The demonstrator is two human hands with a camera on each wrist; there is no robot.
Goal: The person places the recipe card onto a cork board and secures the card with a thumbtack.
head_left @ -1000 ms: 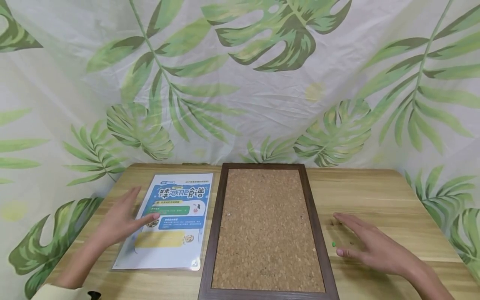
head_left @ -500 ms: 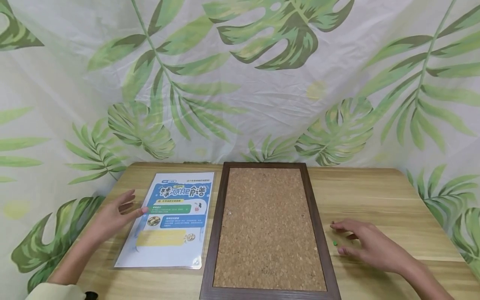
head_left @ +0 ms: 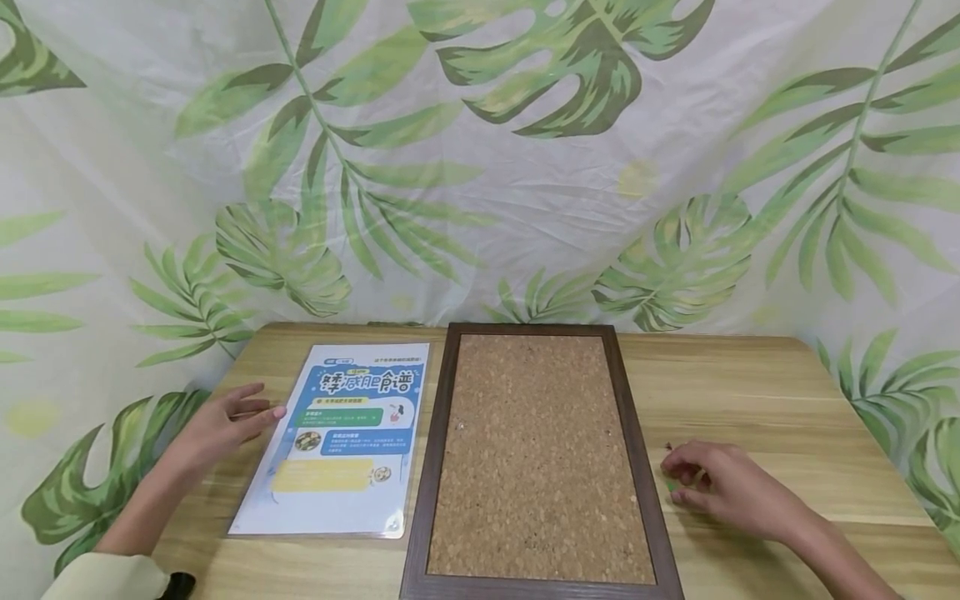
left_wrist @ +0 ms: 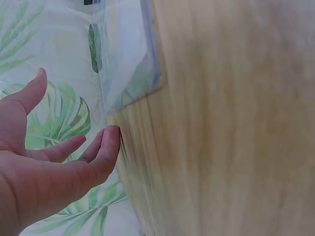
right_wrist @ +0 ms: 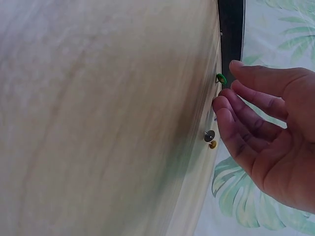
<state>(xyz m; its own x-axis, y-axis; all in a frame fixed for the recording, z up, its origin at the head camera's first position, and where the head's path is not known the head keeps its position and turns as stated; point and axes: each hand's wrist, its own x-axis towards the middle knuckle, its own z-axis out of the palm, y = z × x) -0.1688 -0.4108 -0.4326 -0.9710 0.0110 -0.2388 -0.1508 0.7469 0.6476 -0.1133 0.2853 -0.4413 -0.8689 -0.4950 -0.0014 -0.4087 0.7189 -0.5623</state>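
Note:
At the left edge of a laminated printed sheet (head_left: 330,510), my left hand (head_left: 220,432) hovers with loosely bent fingers and grips nothing. The sheet lies flat on the table, left of a cork board (head_left: 540,458) in a dark brown frame. My right hand (head_left: 735,492) is low over the table just right of that frame. Its thumb and bent fingers are spread around a green thumbtack (right_wrist: 221,78), with a gap between them in the right wrist view. A grey thumbtack (right_wrist: 209,135) and a gold thumbtack (right_wrist: 212,144) lie close to the fingertips.
The wooden table (head_left: 742,383) ends at a leaf-printed curtain (head_left: 525,225) behind and at both sides. The cork board stretches from the table's back edge down to the bottom of the head view.
My right hand's fingers have bent inward, nearer the green thumbtack. My left hand has drawn back left from over the sheet, its fingers curling loosely.

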